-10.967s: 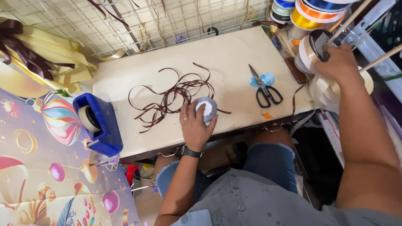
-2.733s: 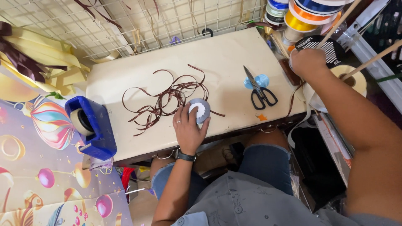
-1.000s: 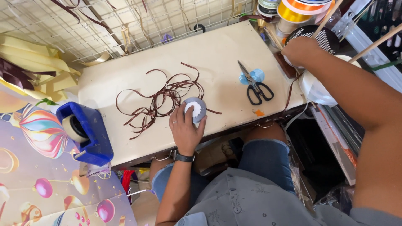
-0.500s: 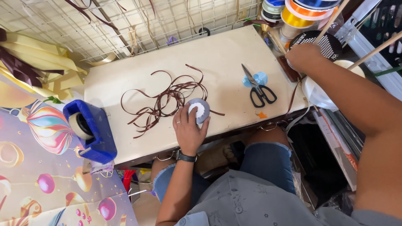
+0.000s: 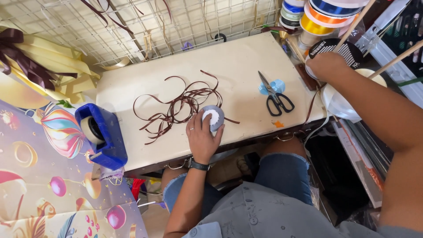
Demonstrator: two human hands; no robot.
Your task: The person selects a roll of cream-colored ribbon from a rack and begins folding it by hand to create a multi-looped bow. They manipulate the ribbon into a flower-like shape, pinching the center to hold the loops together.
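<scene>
My left hand [image 5: 202, 139] lies flat on the cream table [image 5: 132, 92], its fingers pressing a small round blue-grey and white spool [image 5: 212, 117]. Thin brown ribbon strands [image 5: 176, 105] curl in a loose heap just beyond the spool. My right hand [image 5: 326, 65] reaches far right to the stacked ribbon rolls [image 5: 324, 17], its fingers closed at a dark roll with a checked face [image 5: 341, 48]. What the fingers pinch is hidden. A brown ribbon strand [image 5: 312, 108] hangs below that hand over the table's edge.
Black-handled scissors [image 5: 276, 98] and a light blue ribbon scrap [image 5: 276, 85] lie right of centre. A blue tape dispenser [image 5: 101, 136] sits at the left edge. A wire grid [image 5: 145, 26] backs the table. Yellow ribbon bows [image 5: 53, 66] and printed sheets [image 5: 39, 176] lie left.
My right hand has shifted a little among the ribbon rolls at the right. My left hand has stayed on the spool. The view has moved slightly.
</scene>
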